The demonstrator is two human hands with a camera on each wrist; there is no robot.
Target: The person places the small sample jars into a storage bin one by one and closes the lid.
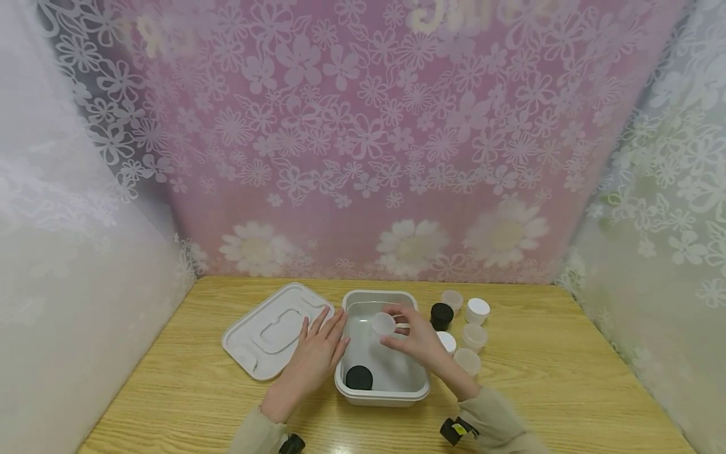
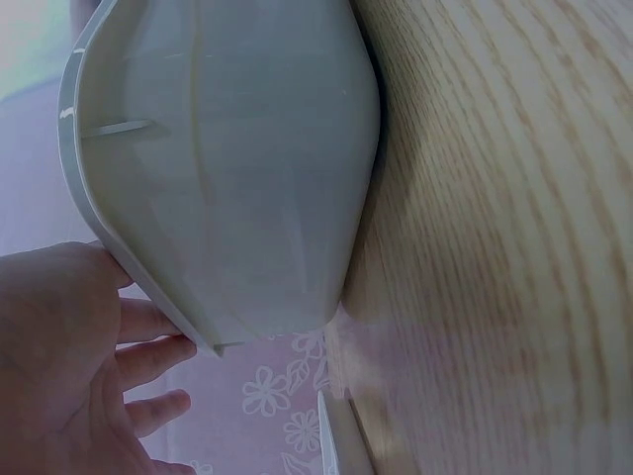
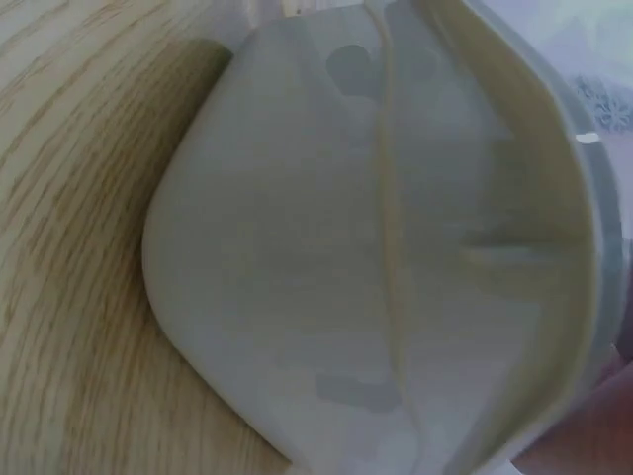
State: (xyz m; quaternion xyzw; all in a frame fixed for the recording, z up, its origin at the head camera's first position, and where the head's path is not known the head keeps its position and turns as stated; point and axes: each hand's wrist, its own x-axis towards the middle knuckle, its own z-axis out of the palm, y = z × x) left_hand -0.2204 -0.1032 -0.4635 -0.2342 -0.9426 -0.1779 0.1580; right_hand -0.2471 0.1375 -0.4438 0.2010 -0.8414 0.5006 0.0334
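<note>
A light grey plastic tub (image 1: pixel 391 397) stands on the table without its lid, and a black-capped jar (image 1: pixel 360 378) sits in its near left corner. My left hand (image 1: pixel 319 350) rests on the tub's left rim, fingers nearly straight; the left wrist view shows the fingers along the rim of the tub (image 2: pixel 247 178). With thumb and fingers, my right hand (image 1: pixel 416 337) holds a small translucent round jar (image 1: pixel 383 324) above the inside of the tub. The right wrist view is filled mostly by the tub's outer wall (image 3: pixel 277 237), with that hand nearly out of frame.
Left of the tub lies its white lid (image 1: pixel 278 337). Several small jars are grouped to the right: a black one (image 1: pixel 441 315), a white one (image 1: pixel 478 310) and translucent ones such as a jar (image 1: pixel 467 361) near the right forearm. A flowered curtain (image 1: pixel 363 157) encloses the wooden table (image 1: pixel 181 378).
</note>
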